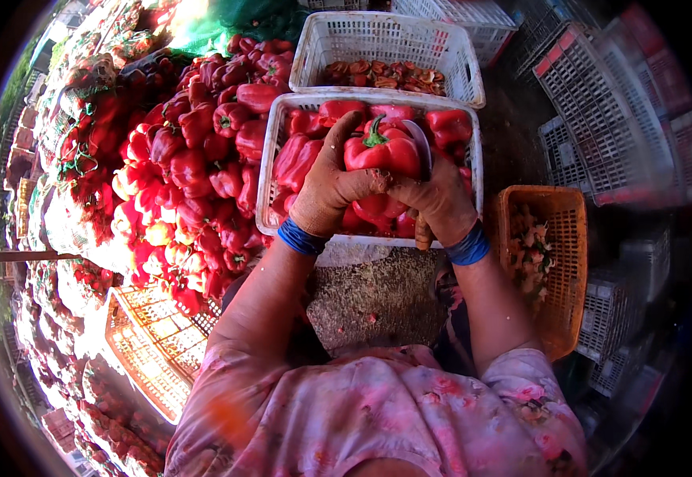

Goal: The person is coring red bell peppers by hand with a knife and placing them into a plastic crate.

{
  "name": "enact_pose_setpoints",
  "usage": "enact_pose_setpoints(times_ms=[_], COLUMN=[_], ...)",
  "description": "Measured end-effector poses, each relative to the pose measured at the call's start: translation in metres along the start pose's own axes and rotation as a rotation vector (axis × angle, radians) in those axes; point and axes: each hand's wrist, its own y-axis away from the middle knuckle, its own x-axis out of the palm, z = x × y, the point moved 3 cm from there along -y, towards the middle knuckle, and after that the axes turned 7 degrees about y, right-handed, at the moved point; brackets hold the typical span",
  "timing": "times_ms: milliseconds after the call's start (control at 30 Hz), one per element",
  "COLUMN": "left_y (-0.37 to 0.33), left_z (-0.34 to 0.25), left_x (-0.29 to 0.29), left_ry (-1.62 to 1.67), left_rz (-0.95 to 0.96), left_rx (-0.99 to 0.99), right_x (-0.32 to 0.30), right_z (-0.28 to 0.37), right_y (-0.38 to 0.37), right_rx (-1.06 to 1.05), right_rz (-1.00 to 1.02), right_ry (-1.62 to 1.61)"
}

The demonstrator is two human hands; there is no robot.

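Observation:
A red bell pepper [389, 157] with a green stem is held up over the white crate [269, 176] in front of me. My left hand [323, 184], brown-coated with a blue band at the wrist, grips its left side, thumb up. My right hand [443, 197], banded the same way, is closed on a knife. The knife's curved blade [420, 145] stands against the pepper's right side, near the stem end. Its wooden handle [423, 232] sticks out below my fingers. More red bell peppers [298, 163] lie in the crate, under and around both hands.
A large heap of red peppers [195, 163] rises at left. Behind the crate, another white crate [385, 44] holds small red-orange pieces. An orange basket [570, 262] with pale scraps stands at right, a yellow basket [151, 338] at lower left. Stacked crates [600, 111] line the right.

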Motion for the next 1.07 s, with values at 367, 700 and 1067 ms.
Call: enact_pose_setpoints(times_ms=[367, 700, 1067], left_y=[0.002, 0.004, 0.008], left_z=[0.018, 0.023, 0.03], left_x=[-0.001, 0.006, 0.013], left_ry=[0.093, 0.22, 0.527], left_rz=[0.124, 0.158, 0.22], left_rx=[-0.245, -0.287, -0.253], right_x=[-0.008, -0.009, -0.003], right_z=[-0.013, -0.047, -0.063], right_y=[0.006, -0.003, -0.018], right_rx=[0.027, -0.132, -0.286], right_rz=[-0.039, 0.041, 0.18], right_ry=[0.026, -0.476, -0.816])
